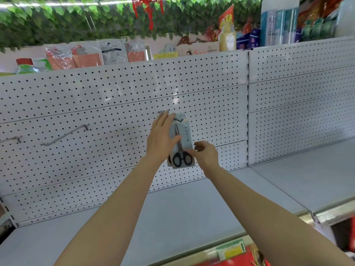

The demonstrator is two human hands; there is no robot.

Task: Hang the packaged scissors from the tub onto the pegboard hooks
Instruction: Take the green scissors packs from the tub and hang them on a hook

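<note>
Hanging against the pegboard (123, 96) at the centre of the frame, the packaged scissors (182, 143) sit upright, black handles at the bottom and the card's top edge up by a hook (163, 111) whose tip shows just above the fingers. A second pack seems to lie behind the first, its edge peeking out at lower left. The left hand (161, 137) lies over the pack's left side, fingers straight and spread, the thumb crossing the card's front. The right hand (205, 152) pinches the pack's lower right edge beside the handles, fingers curled.

To the left, in the middle-left of the frame, a long bare hook (63, 135) juts from the board, and a shorter hook (13, 139) shows at the left edge; both stand well apart from the pack. Perforated board to the right of the pack runs bare up to a vertical post (247, 112), past which another panel (299, 89) goes on.

Below, the grey shelf (182, 212) stretches out under both forearms, its front edge carrying a price-tag strip (231, 250) at lower right. Along the top of the frame, bagged goods (86, 54) line the board's upper edge under green plastic leaves (76, 20).
</note>
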